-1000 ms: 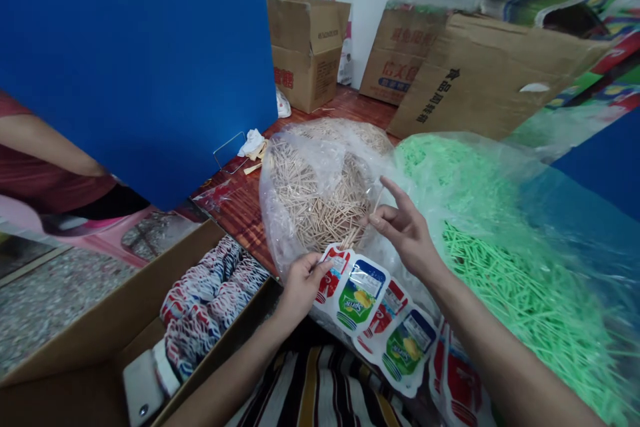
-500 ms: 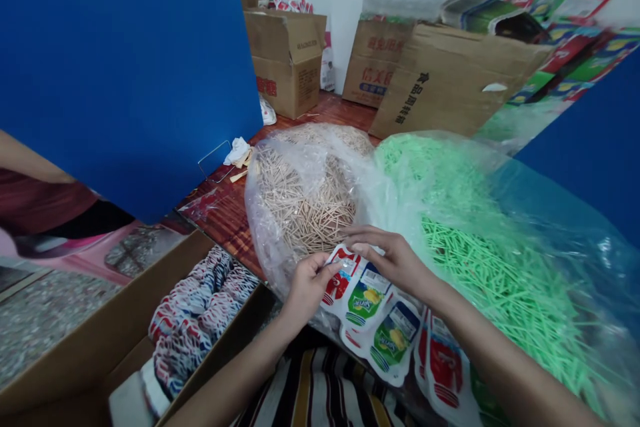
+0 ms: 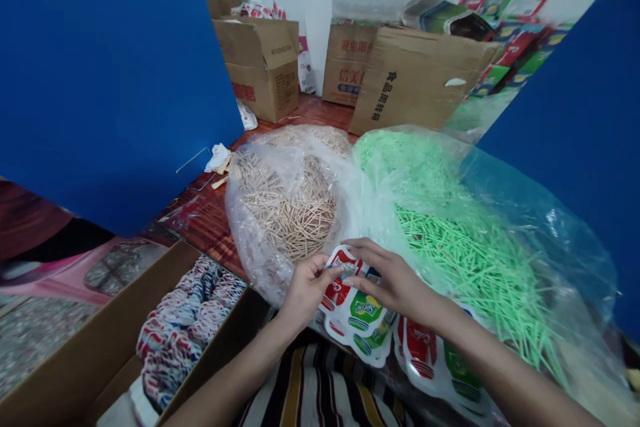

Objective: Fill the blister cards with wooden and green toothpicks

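My left hand [image 3: 306, 290] is closed on the left edge of a white plastic packet [image 3: 334, 328], its thumb on the front. The packet is printed with red cola and green Sprite bottle shapes. Over the packet's upper right part lies my right hand [image 3: 393, 277], thumb and fingers apart; its thumb rests on the printed face near my left thumb. Part of the packet is hidden beneath that hand. More printed packets [image 3: 421, 351] lie below my right forearm. Beyond my hands are a clear bag of thin beige sticks [image 3: 300, 213] and a bag of green sticks [image 3: 470, 260].
An open carton [image 3: 83, 340] with stacked printed packets [image 3: 183, 327] stands at lower left. Blue panels [image 3: 110, 80] rise on both sides. Cardboard boxes [image 3: 420, 80] stand at the back of the red-brown table [image 3: 207, 213]. A bent wire [image 3: 193, 163] lies near the left panel.
My right hand has shifted down over the packet, bringing its thumb close to my left thumb. My left hand keeps its hold. The view has turned slightly to the right.
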Demonstrator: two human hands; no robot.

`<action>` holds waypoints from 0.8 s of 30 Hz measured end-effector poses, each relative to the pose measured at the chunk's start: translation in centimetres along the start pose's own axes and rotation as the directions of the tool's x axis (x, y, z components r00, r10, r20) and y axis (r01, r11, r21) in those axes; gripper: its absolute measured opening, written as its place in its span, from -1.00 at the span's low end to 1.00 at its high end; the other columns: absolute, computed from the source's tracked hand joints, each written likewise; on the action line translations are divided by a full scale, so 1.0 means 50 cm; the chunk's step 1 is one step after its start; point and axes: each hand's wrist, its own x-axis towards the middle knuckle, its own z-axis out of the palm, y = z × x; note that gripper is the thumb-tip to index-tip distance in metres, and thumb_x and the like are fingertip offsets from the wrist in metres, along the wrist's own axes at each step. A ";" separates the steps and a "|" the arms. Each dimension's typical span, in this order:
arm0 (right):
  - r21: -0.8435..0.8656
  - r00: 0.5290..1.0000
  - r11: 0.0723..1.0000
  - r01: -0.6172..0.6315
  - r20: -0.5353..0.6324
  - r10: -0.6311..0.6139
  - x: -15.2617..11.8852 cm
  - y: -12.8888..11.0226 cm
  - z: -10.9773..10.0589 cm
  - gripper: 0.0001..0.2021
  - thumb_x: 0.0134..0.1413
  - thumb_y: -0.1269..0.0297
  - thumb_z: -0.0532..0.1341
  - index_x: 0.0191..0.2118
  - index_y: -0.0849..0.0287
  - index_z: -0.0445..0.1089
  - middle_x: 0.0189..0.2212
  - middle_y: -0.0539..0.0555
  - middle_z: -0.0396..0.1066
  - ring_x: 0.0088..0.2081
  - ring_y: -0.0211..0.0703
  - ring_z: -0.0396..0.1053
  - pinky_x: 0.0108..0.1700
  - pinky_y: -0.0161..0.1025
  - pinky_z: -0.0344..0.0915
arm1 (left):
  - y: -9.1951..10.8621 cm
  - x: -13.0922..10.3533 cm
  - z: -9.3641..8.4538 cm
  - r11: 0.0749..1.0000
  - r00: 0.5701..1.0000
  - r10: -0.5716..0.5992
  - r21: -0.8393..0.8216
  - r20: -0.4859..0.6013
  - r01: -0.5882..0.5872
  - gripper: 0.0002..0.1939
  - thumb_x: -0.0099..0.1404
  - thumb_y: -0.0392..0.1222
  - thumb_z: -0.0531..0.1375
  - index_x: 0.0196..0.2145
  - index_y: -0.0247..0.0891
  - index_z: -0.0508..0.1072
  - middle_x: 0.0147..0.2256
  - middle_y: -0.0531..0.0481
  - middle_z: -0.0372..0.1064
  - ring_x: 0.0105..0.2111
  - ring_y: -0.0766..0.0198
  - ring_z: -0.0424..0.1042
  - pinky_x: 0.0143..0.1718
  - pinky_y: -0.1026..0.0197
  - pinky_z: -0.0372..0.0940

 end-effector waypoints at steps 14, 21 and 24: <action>0.221 0.906 0.925 -0.310 -0.226 0.358 -0.112 0.054 -0.088 -0.75 0.22 0.16 0.06 -0.17 0.18 0.39 -0.32 0.07 0.48 -0.30 -0.21 0.44 -0.25 -0.29 0.34 | -0.039 -0.031 0.063 0.985 0.993 -0.111 0.135 0.048 0.104 -0.76 0.09 -0.06 0.28 -0.38 -0.31 0.46 -0.51 0.05 0.44 -0.52 0.31 0.40 -0.50 0.31 0.30; -0.333 0.822 0.751 -0.570 -0.236 0.519 -0.126 0.263 -0.145 -0.82 0.08 0.37 0.14 -0.34 0.22 0.50 -0.33 0.11 0.51 -0.32 -0.17 0.41 -0.26 -0.31 0.22 | -0.049 -0.023 0.085 0.982 0.990 -0.139 0.136 0.033 0.133 -0.71 0.04 -0.02 0.31 -0.40 -0.31 0.47 -0.53 0.05 0.44 -0.50 0.28 0.41 -0.45 0.29 0.33; -0.380 0.838 0.749 -0.543 -0.184 0.514 -0.096 0.289 -0.130 -0.81 0.02 0.46 0.13 -0.38 0.21 0.52 -0.32 0.11 0.51 -0.26 -0.17 0.40 -0.23 -0.34 0.18 | -0.046 -0.024 0.088 0.980 0.989 -0.146 0.141 0.038 0.139 -0.71 0.05 -0.02 0.31 -0.38 -0.30 0.46 -0.50 0.05 0.45 -0.51 0.29 0.41 -0.47 0.30 0.31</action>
